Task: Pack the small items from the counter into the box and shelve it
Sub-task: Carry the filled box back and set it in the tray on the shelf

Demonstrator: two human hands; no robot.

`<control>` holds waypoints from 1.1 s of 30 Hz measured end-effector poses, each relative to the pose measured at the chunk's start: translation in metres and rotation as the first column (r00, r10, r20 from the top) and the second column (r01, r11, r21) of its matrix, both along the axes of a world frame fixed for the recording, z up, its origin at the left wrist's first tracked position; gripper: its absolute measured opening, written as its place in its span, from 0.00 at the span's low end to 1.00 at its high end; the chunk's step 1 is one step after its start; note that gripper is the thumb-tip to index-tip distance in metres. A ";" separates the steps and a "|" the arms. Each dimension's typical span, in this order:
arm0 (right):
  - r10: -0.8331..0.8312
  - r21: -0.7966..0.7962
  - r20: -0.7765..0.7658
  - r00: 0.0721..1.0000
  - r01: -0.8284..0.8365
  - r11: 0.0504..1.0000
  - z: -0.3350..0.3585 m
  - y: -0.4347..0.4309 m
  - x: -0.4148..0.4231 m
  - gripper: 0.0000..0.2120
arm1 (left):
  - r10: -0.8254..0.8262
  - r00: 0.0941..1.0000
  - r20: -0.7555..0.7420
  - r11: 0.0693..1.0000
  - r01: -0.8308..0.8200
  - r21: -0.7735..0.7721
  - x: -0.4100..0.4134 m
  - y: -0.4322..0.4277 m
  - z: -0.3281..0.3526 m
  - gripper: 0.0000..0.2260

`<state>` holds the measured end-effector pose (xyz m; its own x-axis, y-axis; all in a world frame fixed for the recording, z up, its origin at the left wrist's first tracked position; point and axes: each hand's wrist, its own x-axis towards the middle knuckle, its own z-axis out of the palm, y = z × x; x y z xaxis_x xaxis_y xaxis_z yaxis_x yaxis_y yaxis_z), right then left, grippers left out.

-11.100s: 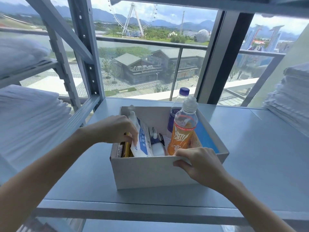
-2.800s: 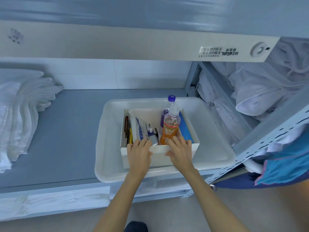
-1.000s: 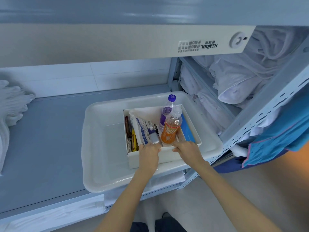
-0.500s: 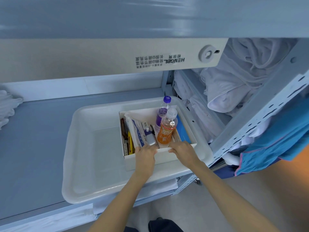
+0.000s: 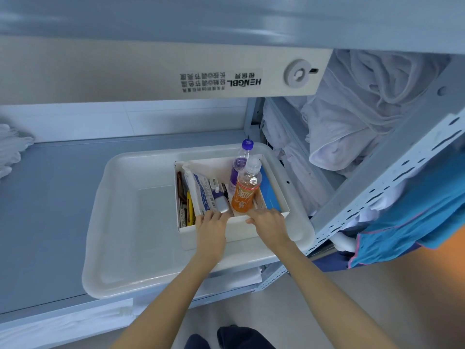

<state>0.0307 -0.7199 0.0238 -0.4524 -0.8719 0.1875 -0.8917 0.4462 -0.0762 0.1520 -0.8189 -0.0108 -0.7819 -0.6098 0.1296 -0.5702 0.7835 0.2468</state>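
Nearest, two bare forearms reach forward from below, side by side. Each ends on the near wall of the white box (image 5: 239, 229). The left hand (image 5: 211, 224) sits a little left of that wall's middle, and the right hand (image 5: 269, 222) toward its right corner. Both hands bend their fingers over the top rim, so each is clamped on the box. The thumbs are hidden.

The box stands upright in the right part of a white tray (image 5: 100, 222), close to the tray's right wall, with bare tray floor to its left. The tray lies on a grey-blue shelf (image 5: 50, 210), its near rim about at the shelf's front edge.

Inside the box an orange bottle (image 5: 245, 195) stands just past the hands, with a purple-capped bottle (image 5: 241, 162) behind it. A white packet (image 5: 201, 192) leans to their left.

The box lies straight ahead of both hands, with free shelf depth directly beyond it. Any push deeper would probably run along that line, both hands sharing it about equally.
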 end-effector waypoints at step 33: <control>0.102 -0.156 0.121 0.987 -0.083 0.984 -0.020 0.039 0.008 0.18 | -0.141 0.926 -0.351 0.990 0.131 -0.054 0.053 0.018 0.012 0.10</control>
<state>0.0388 -0.6807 0.0039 -0.3995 -0.8776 0.2648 -0.9072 0.3370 -0.2518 0.2046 -0.8011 0.0009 -0.7574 -0.4926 0.4286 -0.3378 0.8574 0.3884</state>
